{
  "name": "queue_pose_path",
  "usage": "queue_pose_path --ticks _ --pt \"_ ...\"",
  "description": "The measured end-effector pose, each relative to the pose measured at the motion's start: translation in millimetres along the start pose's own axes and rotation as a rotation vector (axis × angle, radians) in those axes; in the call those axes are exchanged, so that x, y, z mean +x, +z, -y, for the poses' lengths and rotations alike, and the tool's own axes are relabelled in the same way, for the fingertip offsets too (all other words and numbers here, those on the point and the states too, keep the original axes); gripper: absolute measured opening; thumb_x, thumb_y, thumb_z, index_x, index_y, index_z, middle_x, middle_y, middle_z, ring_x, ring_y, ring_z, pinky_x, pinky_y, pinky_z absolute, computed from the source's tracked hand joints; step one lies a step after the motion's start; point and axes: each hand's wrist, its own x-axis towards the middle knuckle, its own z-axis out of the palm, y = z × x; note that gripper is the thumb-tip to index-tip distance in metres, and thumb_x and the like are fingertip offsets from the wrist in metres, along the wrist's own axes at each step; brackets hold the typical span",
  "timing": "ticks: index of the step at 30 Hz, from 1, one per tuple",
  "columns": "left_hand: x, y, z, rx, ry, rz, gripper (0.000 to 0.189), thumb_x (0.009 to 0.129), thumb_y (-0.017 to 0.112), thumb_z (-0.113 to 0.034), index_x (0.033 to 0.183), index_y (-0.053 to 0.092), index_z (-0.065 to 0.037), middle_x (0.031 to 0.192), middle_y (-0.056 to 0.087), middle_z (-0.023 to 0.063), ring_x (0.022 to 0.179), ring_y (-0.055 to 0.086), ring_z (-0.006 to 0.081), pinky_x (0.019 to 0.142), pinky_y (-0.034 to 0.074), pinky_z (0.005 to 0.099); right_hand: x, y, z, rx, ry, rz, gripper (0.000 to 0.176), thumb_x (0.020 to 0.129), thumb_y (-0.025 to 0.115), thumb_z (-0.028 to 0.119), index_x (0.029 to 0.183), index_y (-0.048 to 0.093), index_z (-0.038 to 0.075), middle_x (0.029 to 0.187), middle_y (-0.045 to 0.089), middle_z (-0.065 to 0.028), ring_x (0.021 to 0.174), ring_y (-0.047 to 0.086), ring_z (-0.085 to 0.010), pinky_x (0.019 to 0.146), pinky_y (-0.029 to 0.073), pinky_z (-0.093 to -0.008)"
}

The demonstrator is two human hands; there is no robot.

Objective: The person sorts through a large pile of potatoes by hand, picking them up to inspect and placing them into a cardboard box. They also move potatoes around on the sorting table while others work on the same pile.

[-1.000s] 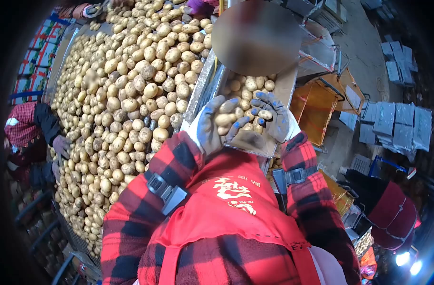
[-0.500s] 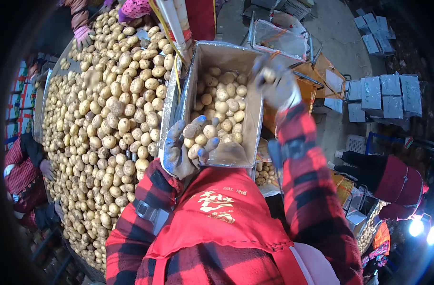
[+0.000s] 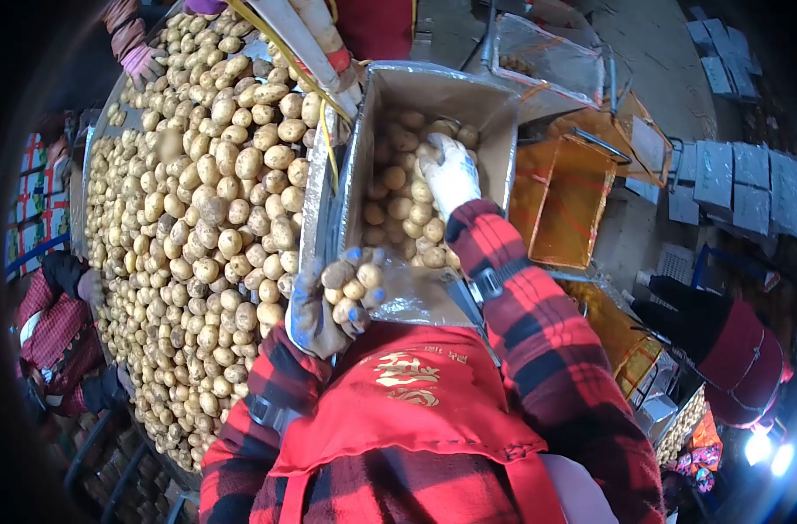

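At the near corner of the box (image 3: 442, 87), small potatoes (image 3: 350, 279) are cupped in the gloved left hand (image 3: 320, 310), while farther in, the right hand (image 3: 449, 177), raised outside a moment ago, is now laid onto the boxed potatoes (image 3: 398, 210), grip hidden, so filling seems ongoing.

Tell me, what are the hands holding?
Left hand cups a few potatoes in its palm. Right hand lies palm-down in the box; any hold is hidden.
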Motion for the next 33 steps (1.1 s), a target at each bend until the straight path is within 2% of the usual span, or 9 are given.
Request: queue_pose_path --ticks 3,5,9,13,17,19,23,30,33 --pt "-6 -2 5 0.056 0.007 -0.029 0.056 0.101 0.061 -0.057 0.136 0.065 -0.012 0.152 0.054 0.0125 0.105 0.065 0.0329 0.065 0.058 0.0276 54 36 1 -0.321 -0.027 0.132 0.053 0.095 0.067 0.035 0.142 0.06 0.011 0.135 0.064 -0.0221 0.12 0.065 -0.0395 0.099 0.053 -0.0506" --pt "-10 -11 7 0.031 0.017 -0.045 0.058 0.101 0.062 -0.058 0.136 0.064 -0.013 0.151 0.054 0.0124 0.104 0.065 0.0325 0.065 0.059 0.0269 88 65 -1 -0.55 -0.203 0.114 0.054 0.097 0.063 0.03 0.146 0.059 0.009 0.134 0.068 -0.0214 0.121 0.067 -0.0402 0.099 0.056 -0.0496" --pt "-14 -20 2 -0.022 0.04 -0.023 0.055 0.102 0.062 -0.056 0.135 0.065 -0.012 0.15 0.055 0.0135 0.107 0.067 0.0348 0.066 0.06 0.0277 160 135 10 -1.009 -0.119 0.485 0.042 0.098 0.062 0.026 0.137 0.068 0.013 0.125 0.074 -0.0145 0.113 0.073 -0.0319 0.08 0.062 -0.0488" --pt "-19 -24 -5 -0.071 0.074 0.067 0.064 0.101 0.065 -0.055 0.139 0.057 -0.005 0.15 0.053 0.012 0.117 0.064 0.0293 0.077 0.057 0.029 171 143 0 -0.98 -0.227 0.498 0.04 0.099 0.061 0.026 0.135 0.07 0.012 0.124 0.074 -0.0141 0.112 0.074 -0.0317 0.079 0.062 -0.0491" --pt "-14 -15 -6 -0.01 0.071 -0.061 0.05 0.104 0.062 -0.052 0.133 0.064 -0.011 0.152 0.054 0.0125 0.113 0.065 0.0329 0.073 0.058 0.0297 151 135 -24 -0.943 -0.32 0.439 0.038 0.1 0.06 0.027 0.132 0.071 0.012 0.123 0.075 -0.0136 0.111 0.074 -0.0315 0.078 0.062 -0.0495" --pt "-10 -16 -7 0.025 0.067 -0.016 0.052 0.104 0.062 -0.052 0.137 0.062 -0.011 0.154 0.051 0.0118 0.114 0.065 0.0331 0.073 0.057 0.0286 160 169 -84 -1.031 -0.35 0.385 0.041 0.099 0.061 0.03 0.134 0.07 0.011 0.122 0.074 -0.0161 0.112 0.074 -0.0301 0.082 0.061 -0.0509" --pt "-4 -6 -8 -0.011 0.061 0.009 0.06 0.103 0.066 -0.047 0.143 0.054 -0.003 0.149 0.053 0.012 0.119 0.063 0.0308 0.082 0.056 0.0313 169 174 -59 -0.96 -0.311 0.448 0.044 0.098 0.062 0.033 0.135 0.069 0.011 0.125 0.073 -0.0168 0.115 0.073 -0.0308 0.085 0.06 -0.0508" --pt "-14 -10 -6 0.017 0.094 0.048 0.064 0.101 0.066 -0.052 0.143 0.055 -0.004 0.146 0.055 0.0122 0.118 0.064 0.032 0.08 0.056 0.0297 183 156 -42 -0.883 -0.289 0.504 0.05 0.096 0.063 0.038 0.138 0.067 0.011 0.129 0.072 -0.0179 0.119 0.071 -0.0322 0.091 0.058 -0.0505" --pt "-16 -20 -4 0.044 0.129 0.025 0.062 0.1 0.067 -0.053 0.138 0.058 -0.004 0.143 0.055 0.014 0.113 0.069 0.0302 0.071 0.06 0.0257 172 165 -62 -0.875 -0.302 0.468 0.052 0.095 0.063 0.04 0.139 0.066 0.011 0.131 0.071 -0.0184 0.12 0.07 -0.0328 0.094 0.057 -0.0504"
